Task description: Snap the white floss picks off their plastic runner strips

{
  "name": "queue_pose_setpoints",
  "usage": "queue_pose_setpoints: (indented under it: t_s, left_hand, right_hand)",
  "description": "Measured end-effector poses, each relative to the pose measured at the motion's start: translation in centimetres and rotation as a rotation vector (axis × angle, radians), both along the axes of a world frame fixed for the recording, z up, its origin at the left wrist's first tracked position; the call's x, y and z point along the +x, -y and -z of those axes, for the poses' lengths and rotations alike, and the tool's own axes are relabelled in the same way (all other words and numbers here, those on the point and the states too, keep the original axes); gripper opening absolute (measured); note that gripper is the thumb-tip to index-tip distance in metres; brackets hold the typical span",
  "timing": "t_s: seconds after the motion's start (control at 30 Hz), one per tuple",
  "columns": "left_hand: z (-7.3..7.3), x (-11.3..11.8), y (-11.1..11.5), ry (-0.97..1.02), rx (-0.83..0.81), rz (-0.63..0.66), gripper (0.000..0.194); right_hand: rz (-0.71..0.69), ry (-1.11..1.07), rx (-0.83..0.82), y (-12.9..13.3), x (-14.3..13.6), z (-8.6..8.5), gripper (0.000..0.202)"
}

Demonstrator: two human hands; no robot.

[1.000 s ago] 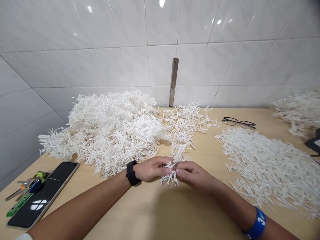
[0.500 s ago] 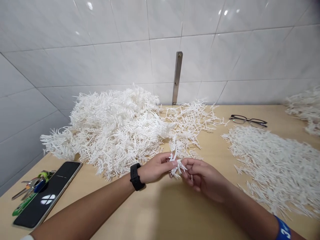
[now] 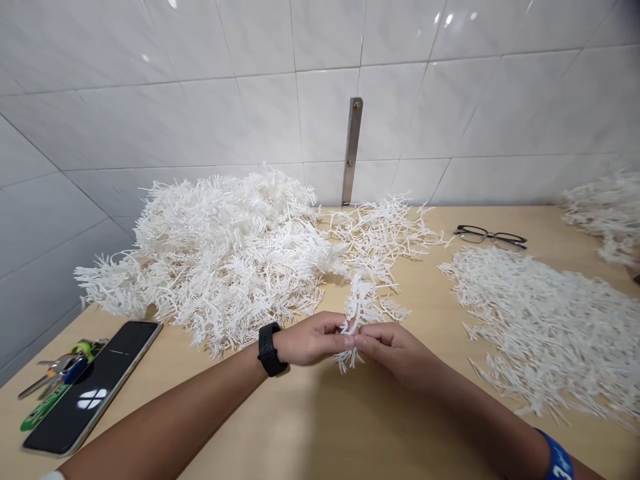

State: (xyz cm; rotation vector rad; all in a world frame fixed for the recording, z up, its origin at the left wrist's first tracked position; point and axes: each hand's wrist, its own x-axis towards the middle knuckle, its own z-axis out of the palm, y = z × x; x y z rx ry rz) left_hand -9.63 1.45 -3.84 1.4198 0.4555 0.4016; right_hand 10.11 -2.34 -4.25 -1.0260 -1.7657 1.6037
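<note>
Between the fingertips of both hands is a white branched strand piece [image 3: 350,359], its thin ends sticking out below the thumbs. My left hand [image 3: 315,339], with a black watch at the wrist, is closed on it in a pinch. From the other side my right hand [image 3: 393,347] pinches the same piece, its thumb close to the left thumb; its other fingers are mostly hidden. Just behind the hands stand more white strands [image 3: 364,297]. A large heap of white branched pieces [image 3: 225,253] lies at the left, and a flatter spread of small white pieces [image 3: 545,320] at the right.
At the left edge lie a phone [image 3: 95,387] and a bunch of keys [image 3: 63,373]. Black-framed glasses [image 3: 490,236] rest at the back right. Thin loose branches [image 3: 390,230] lie near the tiled wall [image 3: 250,120], below a metal bar [image 3: 352,150]. Another white pile [image 3: 610,213] is far right.
My right hand has closed in against my left, and its thumb now presses on the white piece. The view has shifted slightly.
</note>
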Motion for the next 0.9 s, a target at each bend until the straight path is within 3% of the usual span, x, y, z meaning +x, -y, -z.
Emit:
queue_pose_setpoints:
  t_s: [0.3,0.53,0.67,0.9]
  left_hand:
    - [0.0,-0.4,-0.3,0.022,-0.116,0.156,0.046]
    - [-0.1,-0.3,0.0,0.099,-0.218,0.133,0.042]
    - [-0.1,0.0,0.0,0.161,-0.286,0.008,0.037]
    - [0.7,0.2,0.1,0.21,-0.414,-0.119,0.029]
  right_hand:
    - [-0.206,-0.098,-0.11,0.0,0.7,0.0,0.051]
    - [-0.271,-0.224,-0.164,-0.2,1.2,0.2,0.052]
    - [-0.141,-0.31,-0.199,0.0,0.9,0.1,0.047]
    - [0.036,-0.508,-0.604,-0.1,0.6,-0.1,0.021]
